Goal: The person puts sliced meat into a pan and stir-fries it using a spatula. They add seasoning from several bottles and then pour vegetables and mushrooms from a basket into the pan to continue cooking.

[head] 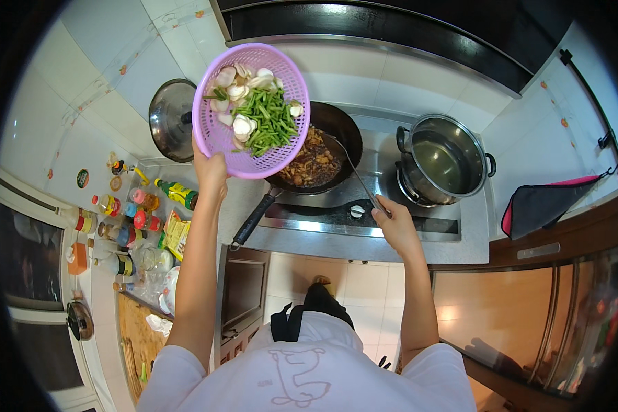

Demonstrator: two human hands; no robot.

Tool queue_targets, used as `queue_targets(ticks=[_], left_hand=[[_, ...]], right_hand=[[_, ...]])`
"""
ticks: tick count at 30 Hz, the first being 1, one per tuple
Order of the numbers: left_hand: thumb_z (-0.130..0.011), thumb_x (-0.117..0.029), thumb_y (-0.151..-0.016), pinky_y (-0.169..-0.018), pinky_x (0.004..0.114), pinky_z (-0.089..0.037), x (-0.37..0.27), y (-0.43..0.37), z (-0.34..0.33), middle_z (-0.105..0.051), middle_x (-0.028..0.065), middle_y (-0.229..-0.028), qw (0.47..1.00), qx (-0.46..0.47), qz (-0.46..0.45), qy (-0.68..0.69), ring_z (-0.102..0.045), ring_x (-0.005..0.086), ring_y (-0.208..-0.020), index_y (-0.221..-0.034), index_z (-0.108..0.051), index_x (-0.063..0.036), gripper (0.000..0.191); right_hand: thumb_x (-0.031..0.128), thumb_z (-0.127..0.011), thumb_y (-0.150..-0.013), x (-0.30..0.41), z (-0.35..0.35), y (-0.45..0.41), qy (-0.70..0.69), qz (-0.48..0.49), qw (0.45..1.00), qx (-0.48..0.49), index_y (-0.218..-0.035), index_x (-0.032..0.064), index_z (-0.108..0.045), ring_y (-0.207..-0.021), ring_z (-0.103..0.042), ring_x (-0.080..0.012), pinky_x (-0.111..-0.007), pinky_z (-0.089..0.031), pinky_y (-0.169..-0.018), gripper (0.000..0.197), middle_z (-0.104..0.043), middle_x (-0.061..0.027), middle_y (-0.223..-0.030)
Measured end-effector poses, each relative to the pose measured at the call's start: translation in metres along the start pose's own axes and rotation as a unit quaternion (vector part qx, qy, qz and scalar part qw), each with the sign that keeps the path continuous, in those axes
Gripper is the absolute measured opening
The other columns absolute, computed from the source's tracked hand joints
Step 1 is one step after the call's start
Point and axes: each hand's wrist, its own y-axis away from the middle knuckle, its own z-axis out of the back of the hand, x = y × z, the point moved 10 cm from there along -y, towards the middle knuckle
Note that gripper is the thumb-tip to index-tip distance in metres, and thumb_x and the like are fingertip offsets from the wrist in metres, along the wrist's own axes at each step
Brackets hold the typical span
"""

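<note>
My left hand (210, 174) grips the rim of a purple plastic colander (211, 136), which is raised over the left part of a black wok (351, 123). Inside the colander lie chopped green stalks (268, 121) and pale sliced vegetable pieces (238, 92). Brown, saucy food pieces (314, 165) fill the bottom of the wok; the colander hides part of it. With my right hand (397, 225) I hold the metal handle of a spatula (361, 177), whose head reaches into the wok. The wok's black handle (255, 219) points toward me, to the left.
A steel pot (445, 154) containing liquid stands on the right burner. Leaning on the left wall is a metal lid (170, 121). Several condiment bottles (147, 221) crowd the left counter, near a wooden cutting board (139, 329). A dark cloth (541, 206) hangs at right.
</note>
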Motion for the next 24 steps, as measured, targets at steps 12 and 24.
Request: queue_targets(ticks=[12, 24], left_hand=[[-0.043, 0.020, -0.069, -0.110, 0.035, -0.036, -0.041, 0.011, -0.046, -0.047, 0.0216, -0.146, 0.939, -0.007, -0.276, -0.203, -0.047, 0.0340, -0.134, -0.151, -0.036, -0.0063, 0.086], [-0.044, 0.022, -0.068, -0.107, 0.038, -0.039, -0.057, 0.034, -0.067, -0.052, 0.0192, -0.136, 0.912, 0.006, -0.310, -0.267, -0.051, 0.0366, -0.125, -0.151, -0.038, -0.0122, 0.091]], right_hand=[[0.011, -0.061, -0.094, -0.010, -0.006, 0.007, -0.182, -0.074, 0.981, -0.007, -0.133, -0.0065, -0.055, -0.075, -0.052, -0.0091, -0.025, -0.044, -0.069, 0.043, -0.060, -0.0012, -0.086], [0.014, -0.061, -0.092, 0.008, -0.003, 0.008, -0.053, 0.019, 0.997, -0.060, -0.131, -0.0057, -0.056, -0.087, -0.066, -0.0220, -0.032, -0.050, -0.078, 0.044, -0.070, -0.0191, -0.101]])
